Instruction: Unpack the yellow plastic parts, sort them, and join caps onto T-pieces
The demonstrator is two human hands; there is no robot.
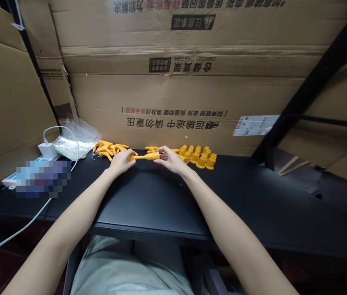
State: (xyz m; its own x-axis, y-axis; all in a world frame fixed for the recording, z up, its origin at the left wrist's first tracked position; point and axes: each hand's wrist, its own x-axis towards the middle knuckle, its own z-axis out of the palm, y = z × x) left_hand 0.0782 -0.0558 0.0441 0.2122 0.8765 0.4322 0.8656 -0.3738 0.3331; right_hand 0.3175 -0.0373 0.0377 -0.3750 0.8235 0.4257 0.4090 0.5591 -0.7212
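Note:
Held level just above the black table is a yellow threaded plastic rod [139, 157], with a wider yellow plastic sleeve [152, 156] at its right end. My left hand [122, 162] is closed around the rod's left end, which the fingers mostly hide. The fingers of my right hand [171, 159] pinch the sleeve's right end. Behind my left hand lies a pile of branched yellow plastic pieces [103, 146]. Another yellow branched piece [151, 149] rests behind the sleeve. Several yellow flanged caps [202, 159] stand grouped to the right of my right hand.
The black table [149, 200] has a cardboard wall [161, 94] behind it. At left are a power strip [10, 179], a white charger [47, 150] with a cable, and clear plastic bags [77, 137]. A black metal post [308, 90] slants at right.

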